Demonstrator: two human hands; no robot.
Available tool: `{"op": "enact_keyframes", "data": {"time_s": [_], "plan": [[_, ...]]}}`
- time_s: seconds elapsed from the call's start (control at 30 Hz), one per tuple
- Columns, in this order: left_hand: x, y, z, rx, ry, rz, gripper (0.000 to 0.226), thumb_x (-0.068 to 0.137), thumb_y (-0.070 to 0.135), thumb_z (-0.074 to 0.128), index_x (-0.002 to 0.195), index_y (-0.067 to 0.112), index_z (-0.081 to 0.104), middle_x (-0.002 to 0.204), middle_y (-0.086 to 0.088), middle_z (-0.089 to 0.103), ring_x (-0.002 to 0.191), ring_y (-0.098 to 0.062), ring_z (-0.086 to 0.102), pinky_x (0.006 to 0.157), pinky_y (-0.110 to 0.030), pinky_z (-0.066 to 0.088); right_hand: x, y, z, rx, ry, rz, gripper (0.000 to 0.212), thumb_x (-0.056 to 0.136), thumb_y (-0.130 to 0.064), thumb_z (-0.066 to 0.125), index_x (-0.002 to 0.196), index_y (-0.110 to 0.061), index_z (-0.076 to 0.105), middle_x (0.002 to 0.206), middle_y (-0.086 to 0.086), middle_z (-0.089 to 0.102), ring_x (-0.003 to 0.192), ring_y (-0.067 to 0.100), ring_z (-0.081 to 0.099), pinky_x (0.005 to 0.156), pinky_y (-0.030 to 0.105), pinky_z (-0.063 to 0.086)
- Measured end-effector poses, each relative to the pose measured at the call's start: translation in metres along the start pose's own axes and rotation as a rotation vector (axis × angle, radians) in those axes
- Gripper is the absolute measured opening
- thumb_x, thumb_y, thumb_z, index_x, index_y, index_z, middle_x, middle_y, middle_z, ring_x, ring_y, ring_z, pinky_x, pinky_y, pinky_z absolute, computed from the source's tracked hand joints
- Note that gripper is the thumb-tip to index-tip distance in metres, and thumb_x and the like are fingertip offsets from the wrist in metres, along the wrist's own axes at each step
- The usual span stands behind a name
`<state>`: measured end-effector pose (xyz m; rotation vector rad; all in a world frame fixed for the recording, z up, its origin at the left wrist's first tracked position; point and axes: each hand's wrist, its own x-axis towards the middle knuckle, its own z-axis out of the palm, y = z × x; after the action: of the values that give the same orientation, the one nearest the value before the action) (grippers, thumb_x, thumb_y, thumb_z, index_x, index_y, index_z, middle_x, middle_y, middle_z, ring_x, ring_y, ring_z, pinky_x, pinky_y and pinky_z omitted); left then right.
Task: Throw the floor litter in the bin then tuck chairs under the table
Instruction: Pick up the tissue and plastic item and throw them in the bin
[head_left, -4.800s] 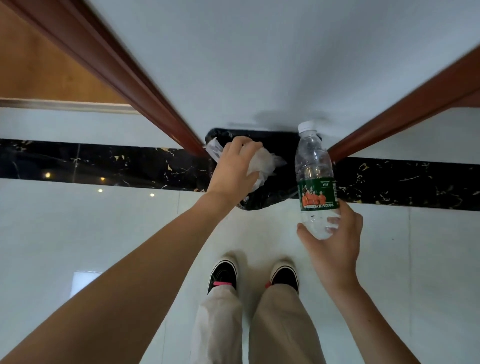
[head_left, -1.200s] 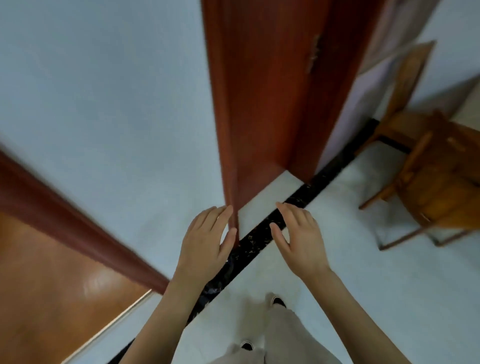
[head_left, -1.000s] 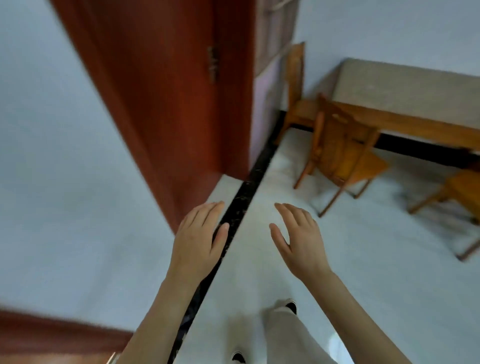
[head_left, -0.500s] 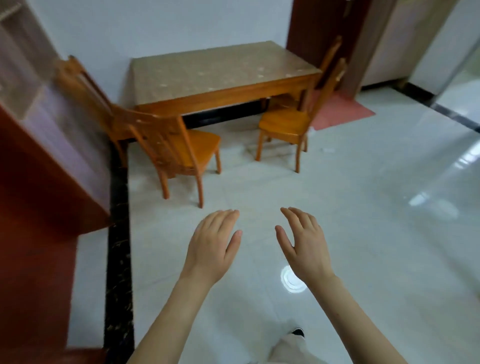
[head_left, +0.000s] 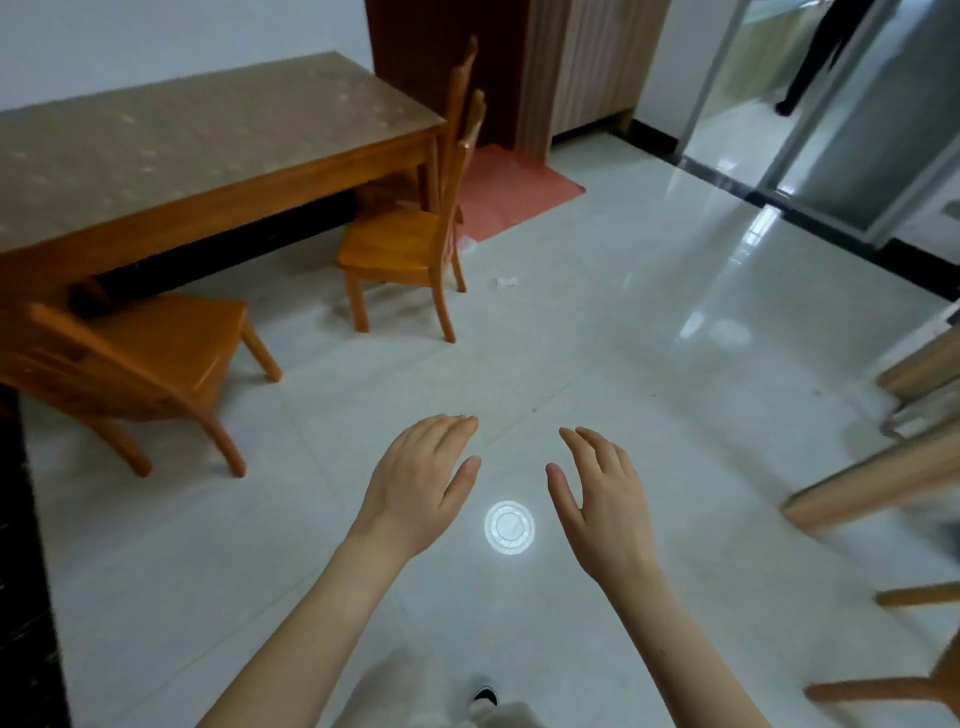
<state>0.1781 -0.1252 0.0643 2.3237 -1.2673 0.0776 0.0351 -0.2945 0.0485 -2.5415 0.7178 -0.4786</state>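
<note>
My left hand (head_left: 418, 483) and my right hand (head_left: 600, 496) hover empty over the white floor, fingers spread, palms down. A wooden table (head_left: 208, 156) stands at the back left. One orange chair (head_left: 135, 358) stands pulled out at the left, a second chair (head_left: 410, 234) stands out from the table's right corner, and a third chair (head_left: 460, 78) sits behind it at the table's end. A small piece of white litter (head_left: 505, 282) lies on the floor right of the second chair, and another white scrap (head_left: 466, 243) lies by the mat. The bin is out of view.
A pink mat (head_left: 511, 189) lies before a dark door (head_left: 441, 47). Wooden furniture legs (head_left: 878, 483) jut in from the right edge. A sliding glass door (head_left: 810, 130) is at the back right, with a person's legs (head_left: 815, 57) beyond it.
I have turned from the bin corner and door frame to face the room. The bottle and the crumpled wrapper that my hands held are gone, and both hands are empty.
</note>
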Motion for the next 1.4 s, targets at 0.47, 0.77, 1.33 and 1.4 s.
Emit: {"op": "enact_keyframes", "data": {"time_s": [0.47, 0.77, 1.33, 1.4], "plan": [[0.306, -0.084, 0.083, -0.017, -0.046, 0.134, 0.046, 0.098, 0.035, 0.038, 0.129, 0.009, 0.058, 0.125, -0.005, 0.062, 0.116, -0.023, 0.056, 0.100, -0.033, 0.042, 0.294, 0.091, 0.038, -0.012, 0.068, 0.090, 0.057, 0.096, -0.049, 0.034, 0.134, -0.013, 0.055, 0.135, 0.008, 0.057, 0.123, 0.029, 0.051, 0.101, 0.043, 0.042], [0.509, -0.117, 0.124, -0.050, -0.084, 0.148, 0.047, 0.098, 0.039, 0.035, 0.131, 0.013, 0.056, 0.128, -0.001, 0.060, 0.120, -0.019, 0.054, 0.100, -0.032, 0.042, 0.486, 0.151, 0.029, -0.041, 0.094, 0.111, 0.054, 0.096, -0.046, 0.037, 0.135, -0.014, 0.055, 0.132, 0.006, 0.059, 0.121, 0.026, 0.052, 0.099, 0.038, 0.041], [0.907, -0.153, 0.236, -0.033, -0.014, -0.092, 0.048, 0.098, 0.041, 0.033, 0.133, 0.015, 0.054, 0.132, 0.004, 0.057, 0.123, -0.015, 0.050, 0.101, -0.031, 0.040, 0.904, 0.344, 0.014, -0.014, -0.065, -0.051, 0.054, 0.097, -0.048, 0.035, 0.139, -0.017, 0.050, 0.135, 0.002, 0.055, 0.124, 0.022, 0.048, 0.102, 0.039, 0.041], [0.942, -0.168, 0.242, -0.027, 0.006, -0.142, 0.048, 0.098, 0.041, 0.033, 0.133, 0.015, 0.054, 0.131, 0.003, 0.057, 0.123, -0.014, 0.049, 0.101, -0.029, 0.038, 0.952, 0.352, 0.020, 0.002, -0.084, -0.077, 0.054, 0.097, -0.047, 0.035, 0.139, -0.017, 0.050, 0.135, 0.002, 0.055, 0.125, 0.022, 0.048, 0.103, 0.039, 0.041]]}}
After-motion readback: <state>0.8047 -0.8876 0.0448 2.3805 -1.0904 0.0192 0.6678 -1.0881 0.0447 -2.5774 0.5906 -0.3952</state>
